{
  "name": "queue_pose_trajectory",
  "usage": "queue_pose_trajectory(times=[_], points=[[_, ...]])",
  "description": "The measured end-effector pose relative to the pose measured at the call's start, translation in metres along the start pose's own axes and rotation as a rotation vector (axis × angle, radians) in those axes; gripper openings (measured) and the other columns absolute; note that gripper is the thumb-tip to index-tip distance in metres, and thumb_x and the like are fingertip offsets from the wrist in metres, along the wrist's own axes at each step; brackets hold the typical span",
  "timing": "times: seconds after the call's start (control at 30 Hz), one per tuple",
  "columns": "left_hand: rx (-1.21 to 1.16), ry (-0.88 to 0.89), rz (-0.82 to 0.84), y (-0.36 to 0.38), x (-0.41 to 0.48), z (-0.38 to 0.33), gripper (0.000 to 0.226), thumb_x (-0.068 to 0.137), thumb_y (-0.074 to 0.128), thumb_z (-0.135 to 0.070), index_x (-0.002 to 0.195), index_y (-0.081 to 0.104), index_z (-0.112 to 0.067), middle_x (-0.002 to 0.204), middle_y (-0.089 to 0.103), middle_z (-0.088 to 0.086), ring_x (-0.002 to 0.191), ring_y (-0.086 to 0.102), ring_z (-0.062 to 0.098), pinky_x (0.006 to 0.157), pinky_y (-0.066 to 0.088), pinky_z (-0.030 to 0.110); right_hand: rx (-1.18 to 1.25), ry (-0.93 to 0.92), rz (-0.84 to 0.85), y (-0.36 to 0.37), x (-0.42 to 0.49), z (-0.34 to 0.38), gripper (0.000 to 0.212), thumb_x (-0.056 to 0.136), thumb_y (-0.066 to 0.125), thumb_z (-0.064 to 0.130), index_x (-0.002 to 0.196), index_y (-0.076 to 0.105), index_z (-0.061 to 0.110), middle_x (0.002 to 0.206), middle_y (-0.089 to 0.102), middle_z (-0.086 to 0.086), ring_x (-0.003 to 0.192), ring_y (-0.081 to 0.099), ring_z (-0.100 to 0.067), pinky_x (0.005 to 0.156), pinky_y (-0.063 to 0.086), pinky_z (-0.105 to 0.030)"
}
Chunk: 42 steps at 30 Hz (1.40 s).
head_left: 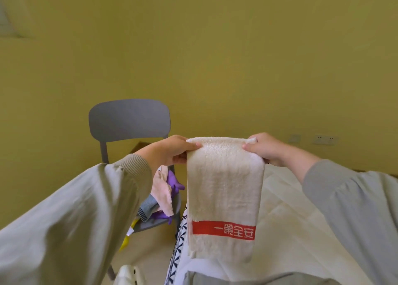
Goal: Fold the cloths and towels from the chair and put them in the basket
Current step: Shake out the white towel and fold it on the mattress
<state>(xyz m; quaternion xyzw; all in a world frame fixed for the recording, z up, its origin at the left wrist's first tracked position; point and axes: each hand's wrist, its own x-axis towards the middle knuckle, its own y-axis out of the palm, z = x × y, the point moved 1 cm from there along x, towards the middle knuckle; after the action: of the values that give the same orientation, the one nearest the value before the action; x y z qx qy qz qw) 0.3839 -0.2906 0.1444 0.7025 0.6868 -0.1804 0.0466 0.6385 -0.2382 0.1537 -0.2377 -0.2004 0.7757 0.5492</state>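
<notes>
Both hands, left and right, pinched the white towel's top corners, hanging it doubled right of the chair. Mid-fold, seemingly; next probably halving it again.

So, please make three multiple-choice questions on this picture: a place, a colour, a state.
1. Where is the pile of cloths? A) on the grey chair B) on the floor C) in a drawer
2. What colour is the band on the white towel? A) blue B) red C) green
3. How is the towel held? A) by one hand alone B) lying flat, untouched C) pinched at its top by left hand and right hand, hanging
Answers: 1 A, they are heaped on its seat; 2 B, the band is red with white characters; 3 C, both hands grip the top edge.
</notes>
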Motion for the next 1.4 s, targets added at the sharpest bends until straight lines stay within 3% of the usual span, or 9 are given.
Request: queue_pose_trajectory(times=[0.17, 0.33, 0.6, 0.73, 0.87, 1.03, 1.17, 1.27, 1.4], points=[[0.344, 0.076, -0.159, 0.017, 0.049, 0.023, 0.013, 0.088, 0.066, -0.016, 0.080, 0.062, -0.007, 0.072, 0.061, 0.005, 0.062, 0.062, 0.015, 0.056, 0.056, 0.023, -0.086, 0.057, 0.020, 0.012, 0.036, -0.033, 0.018, 0.091, 0.057, 0.010, 0.074, 0.051, 0.009, 0.063, 0.049, -0.004, 0.056, 0.051, -0.016, 0.046, 0.048, -0.023], [0.672, 0.119, -0.318, 0.043, 0.111, 0.062, 0.014, 0.085, 0.063, -0.018, 0.072, 0.059, -0.013, 0.071, 0.054, 0.005, 0.068, 0.048, 0.021, 0.050, 0.031, 0.025, -0.318, 0.091, -0.154, 0.036, 0.089, -0.084, 0.046, 0.087, 0.066, 0.020, 0.056, 0.031, 0.019, 0.056, 0.031, 0.002, 0.053, 0.031, -0.015, 0.050, 0.021, -0.028], [0.717, 0.118, -0.361, 0.061, 0.224, 0.119, 0.016, 0.088, 0.056, -0.020, 0.072, 0.056, -0.019, 0.094, 0.056, 0.010, 0.083, 0.056, 0.027, 0.062, 0.036, 0.027, -0.357, 0.224, -0.313, 0.071, 0.171, -0.168, 0.031, 0.085, 0.066, 0.031, 0.063, 0.059, 0.011, 0.061, 0.054, -0.005, 0.065, 0.051, -0.027, 0.052, 0.029, -0.029], [0.689, 0.082, -0.383, 0.066, 0.261, 0.142, 0.014, 0.088, 0.052, -0.019, 0.079, 0.063, -0.015, 0.095, 0.052, 0.008, 0.082, 0.056, 0.029, 0.062, 0.037, 0.027, -0.233, 0.255, -0.317, 0.087, 0.206, -0.199, 0.036, 0.086, 0.066, 0.023, 0.057, 0.048, 0.011, 0.056, 0.047, -0.005, 0.052, 0.055, -0.025, 0.049, 0.033, -0.027], [0.501, -0.017, -0.349, 0.069, 0.287, 0.164, 0.019, 0.085, 0.049, -0.005, 0.085, 0.067, -0.009, 0.084, 0.068, 0.011, 0.079, 0.066, 0.030, 0.069, 0.055, 0.034, -0.084, 0.320, -0.298, 0.105, 0.226, -0.223, 0.026, 0.089, 0.064, 0.017, 0.082, 0.064, -0.008, 0.071, 0.066, -0.017, 0.055, 0.067, -0.019, 0.063, 0.053, -0.033], [0.344, -0.095, -0.328, 0.073, 0.302, 0.178, 0.024, 0.083, 0.051, 0.003, 0.081, 0.062, -0.018, 0.079, 0.072, 0.008, 0.083, 0.068, 0.027, 0.079, 0.057, 0.040, -0.125, 0.308, -0.328, 0.111, 0.229, -0.239, 0.029, 0.092, 0.060, 0.022, 0.068, 0.063, 0.005, 0.067, 0.068, -0.011, 0.048, 0.058, -0.001, 0.047, 0.037, -0.022], [0.251, -0.078, -0.323, 0.070, 0.305, 0.184, 0.021, 0.089, 0.050, 0.001, 0.094, 0.066, -0.012, 0.080, 0.070, 0.007, 0.078, 0.069, 0.021, 0.077, 0.058, 0.037, -0.053, 0.274, -0.303, 0.105, 0.227, -0.241, 0.025, 0.092, 0.060, 0.021, 0.068, 0.065, 0.017, 0.067, 0.070, -0.007, 0.058, 0.064, -0.004, 0.061, 0.046, -0.023], [0.274, 0.004, -0.285, 0.068, 0.296, 0.186, 0.019, 0.092, 0.049, -0.002, 0.100, 0.065, -0.009, 0.090, 0.070, 0.009, 0.068, 0.063, 0.007, 0.060, 0.052, 0.019, -0.004, 0.232, -0.280, 0.103, 0.221, -0.240, 0.024, 0.091, 0.061, 0.018, 0.068, 0.067, 0.018, 0.066, 0.069, -0.003, 0.067, 0.068, -0.011, 0.069, 0.049, -0.025], [0.437, 0.164, -0.228, 0.064, 0.271, 0.185, 0.017, 0.089, 0.052, -0.002, 0.098, 0.066, -0.007, 0.090, 0.070, 0.008, 0.076, 0.061, 0.016, 0.059, 0.046, 0.022, -0.003, 0.154, -0.257, 0.098, 0.205, -0.242, 0.019, 0.090, 0.061, 0.013, 0.076, 0.072, 0.005, 0.080, 0.071, -0.010, 0.073, 0.067, -0.012, 0.068, 0.049, -0.026]])
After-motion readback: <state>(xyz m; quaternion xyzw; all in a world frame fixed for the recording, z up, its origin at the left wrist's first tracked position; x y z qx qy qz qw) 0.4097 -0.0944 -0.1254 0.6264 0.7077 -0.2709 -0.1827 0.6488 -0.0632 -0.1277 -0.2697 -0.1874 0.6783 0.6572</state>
